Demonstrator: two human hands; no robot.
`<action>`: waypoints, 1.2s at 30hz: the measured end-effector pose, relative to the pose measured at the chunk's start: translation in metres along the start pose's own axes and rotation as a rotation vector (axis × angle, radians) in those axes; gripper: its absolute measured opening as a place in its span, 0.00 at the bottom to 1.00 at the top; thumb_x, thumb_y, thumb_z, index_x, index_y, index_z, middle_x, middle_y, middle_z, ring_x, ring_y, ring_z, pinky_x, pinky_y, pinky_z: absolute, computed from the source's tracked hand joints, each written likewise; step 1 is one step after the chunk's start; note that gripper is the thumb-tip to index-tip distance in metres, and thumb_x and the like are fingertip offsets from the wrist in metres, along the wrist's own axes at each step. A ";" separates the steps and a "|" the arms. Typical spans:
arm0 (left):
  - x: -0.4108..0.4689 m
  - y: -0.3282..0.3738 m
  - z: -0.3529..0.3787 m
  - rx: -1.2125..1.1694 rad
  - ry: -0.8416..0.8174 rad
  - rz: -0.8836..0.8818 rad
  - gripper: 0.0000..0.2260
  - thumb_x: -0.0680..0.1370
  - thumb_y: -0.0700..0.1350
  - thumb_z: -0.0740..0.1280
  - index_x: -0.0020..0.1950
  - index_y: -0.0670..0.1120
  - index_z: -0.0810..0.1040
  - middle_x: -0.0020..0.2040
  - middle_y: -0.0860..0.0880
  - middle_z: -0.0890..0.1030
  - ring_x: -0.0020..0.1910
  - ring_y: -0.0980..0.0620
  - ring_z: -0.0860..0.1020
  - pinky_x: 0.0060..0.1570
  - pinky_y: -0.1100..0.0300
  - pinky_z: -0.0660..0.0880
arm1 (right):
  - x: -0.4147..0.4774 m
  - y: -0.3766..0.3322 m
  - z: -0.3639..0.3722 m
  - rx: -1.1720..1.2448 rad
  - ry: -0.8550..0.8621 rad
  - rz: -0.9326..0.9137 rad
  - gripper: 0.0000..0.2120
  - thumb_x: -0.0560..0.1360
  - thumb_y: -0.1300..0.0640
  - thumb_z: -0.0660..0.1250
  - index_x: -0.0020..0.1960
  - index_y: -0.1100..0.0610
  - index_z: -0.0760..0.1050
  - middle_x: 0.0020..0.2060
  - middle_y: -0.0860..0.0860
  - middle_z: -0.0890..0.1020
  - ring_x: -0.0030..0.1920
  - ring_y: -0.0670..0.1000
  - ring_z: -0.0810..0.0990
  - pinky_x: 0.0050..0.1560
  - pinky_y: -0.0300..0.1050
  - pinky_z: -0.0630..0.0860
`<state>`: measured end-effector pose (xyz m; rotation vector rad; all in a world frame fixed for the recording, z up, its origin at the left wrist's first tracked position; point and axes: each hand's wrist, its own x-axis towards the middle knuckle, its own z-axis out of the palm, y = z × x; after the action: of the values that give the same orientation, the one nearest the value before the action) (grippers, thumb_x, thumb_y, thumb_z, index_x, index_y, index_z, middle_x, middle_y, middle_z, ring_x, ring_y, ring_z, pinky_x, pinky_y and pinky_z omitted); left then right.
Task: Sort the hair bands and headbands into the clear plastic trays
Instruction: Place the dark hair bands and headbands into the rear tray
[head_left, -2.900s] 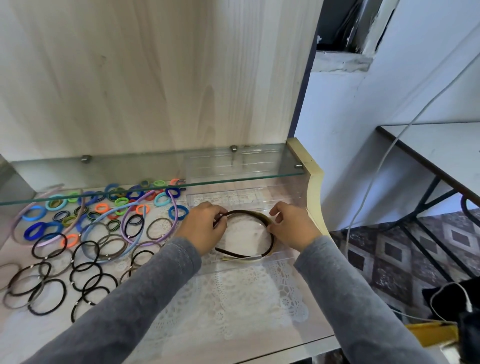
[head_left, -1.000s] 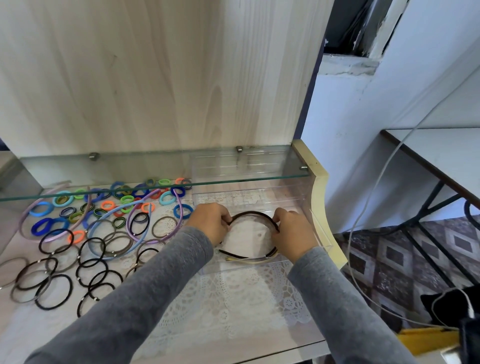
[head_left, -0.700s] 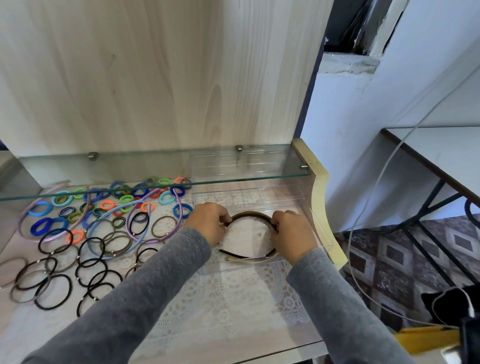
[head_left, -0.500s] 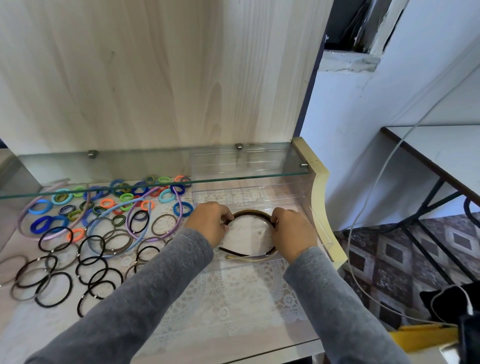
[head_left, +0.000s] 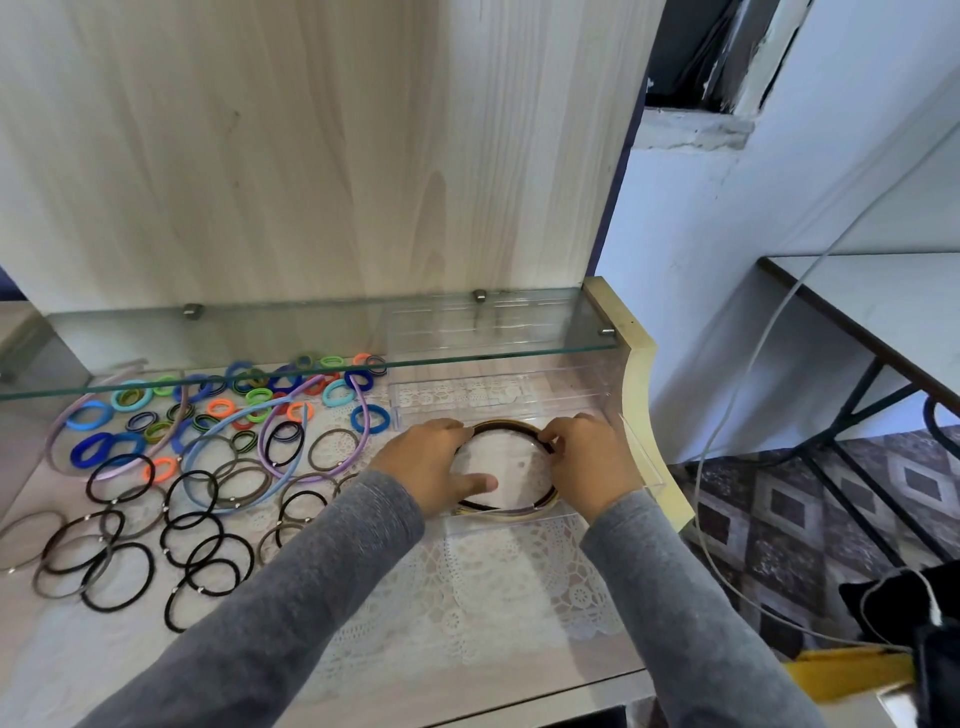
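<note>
A dark brown headband (head_left: 506, 427) lies curved inside the near clear plastic tray (head_left: 641, 470), on top of other thin headbands (head_left: 511, 513). My left hand (head_left: 434, 462) holds its left side, thumb stretched along the tray floor. My right hand (head_left: 589, 462) grips its right side with curled fingers. A second clear tray (head_left: 493, 397) stands just behind, under the glass shelf. Several black hair bands (head_left: 117, 574) and coloured hair bands (head_left: 249, 397) lie loose on the lace mat to the left, with pastel headbands (head_left: 270, 423) among them.
A glass shelf (head_left: 311, 338) hangs low over the back of the surface, in front of a wooden panel. The cream side board (head_left: 649, 395) bounds the trays on the right. White cables (head_left: 727, 415) hang beyond it, above a patterned floor.
Both hands stay on the dark headband in the tray; they have drawn slightly closer together and pressed it lower. My left thumb now stretches out across the tray floor.
</note>
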<state>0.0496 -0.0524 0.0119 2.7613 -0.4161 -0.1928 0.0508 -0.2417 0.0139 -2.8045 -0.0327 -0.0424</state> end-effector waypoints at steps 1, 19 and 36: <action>0.000 0.000 0.000 0.002 -0.024 0.003 0.33 0.72 0.64 0.67 0.72 0.49 0.68 0.70 0.51 0.70 0.67 0.50 0.69 0.65 0.54 0.68 | 0.000 -0.001 0.000 0.010 -0.012 0.012 0.13 0.74 0.62 0.62 0.56 0.52 0.78 0.51 0.53 0.77 0.53 0.54 0.75 0.53 0.45 0.73; 0.000 -0.001 0.005 -0.011 -0.136 -0.058 0.35 0.72 0.68 0.63 0.73 0.50 0.63 0.69 0.49 0.72 0.63 0.46 0.73 0.62 0.51 0.70 | 0.005 -0.011 0.009 0.234 -0.008 -0.018 0.12 0.76 0.62 0.62 0.56 0.57 0.79 0.53 0.54 0.80 0.53 0.53 0.78 0.57 0.42 0.73; -0.006 0.003 0.004 0.026 -0.120 -0.057 0.39 0.75 0.68 0.58 0.78 0.46 0.55 0.77 0.48 0.60 0.73 0.46 0.63 0.71 0.53 0.62 | 0.012 0.015 0.006 0.183 -0.009 0.110 0.16 0.78 0.60 0.57 0.63 0.58 0.74 0.59 0.56 0.76 0.59 0.55 0.74 0.59 0.42 0.68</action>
<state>0.0424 -0.0550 0.0099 2.7980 -0.3734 -0.3706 0.0629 -0.2537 0.0035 -2.6184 0.1096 -0.0005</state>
